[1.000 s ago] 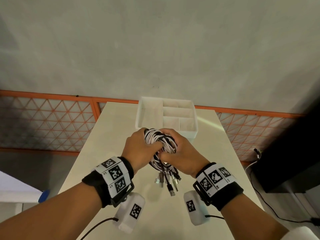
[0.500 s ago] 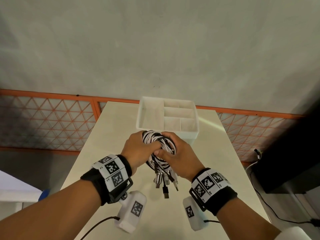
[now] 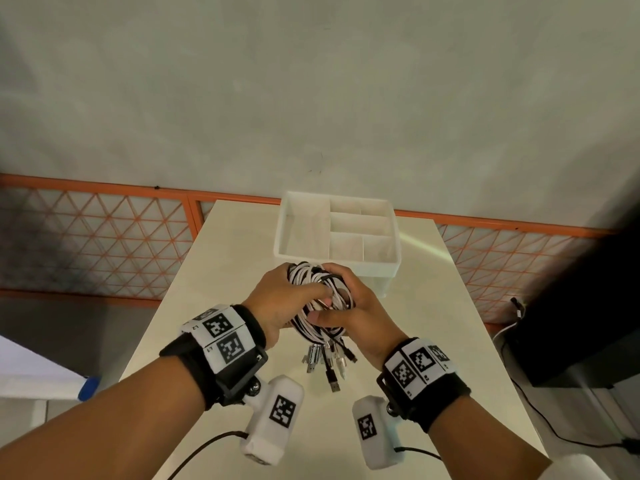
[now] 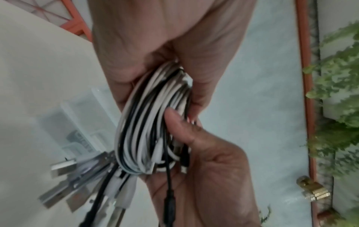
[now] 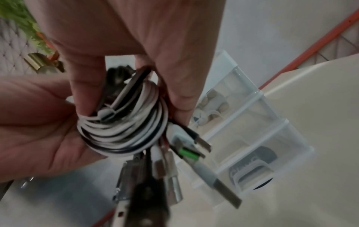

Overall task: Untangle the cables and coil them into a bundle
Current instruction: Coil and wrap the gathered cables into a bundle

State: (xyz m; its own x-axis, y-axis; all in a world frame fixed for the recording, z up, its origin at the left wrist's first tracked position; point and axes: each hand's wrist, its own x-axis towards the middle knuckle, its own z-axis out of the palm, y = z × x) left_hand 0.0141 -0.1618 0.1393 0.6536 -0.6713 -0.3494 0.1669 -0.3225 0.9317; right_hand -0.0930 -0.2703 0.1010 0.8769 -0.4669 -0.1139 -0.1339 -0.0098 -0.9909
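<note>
A coil of white and black cables (image 3: 323,299) is held above the table between both hands. My left hand (image 3: 294,285) grips its left side and my right hand (image 3: 355,301) grips its right side, thumb laid across the loops. Several metal USB plugs (image 3: 327,363) hang from the bottom of the coil. In the left wrist view the coil (image 4: 143,130) sits between left-hand fingers (image 4: 124,73) and the right thumb (image 4: 178,122). The right wrist view shows the coil (image 5: 126,130) with its plugs (image 5: 194,145) pointing down.
A white divided organizer box (image 3: 381,271) stands on the cream table (image 3: 214,271) just beyond the hands. An orange mesh fence (image 3: 104,237) runs behind the table. A dark cabinet (image 3: 588,306) with trailing wires is on the right.
The right wrist has drifted slightly left and the hanging plugs have swung left with it. Both hands stay wrapped around the coil in nearly the same spot.
</note>
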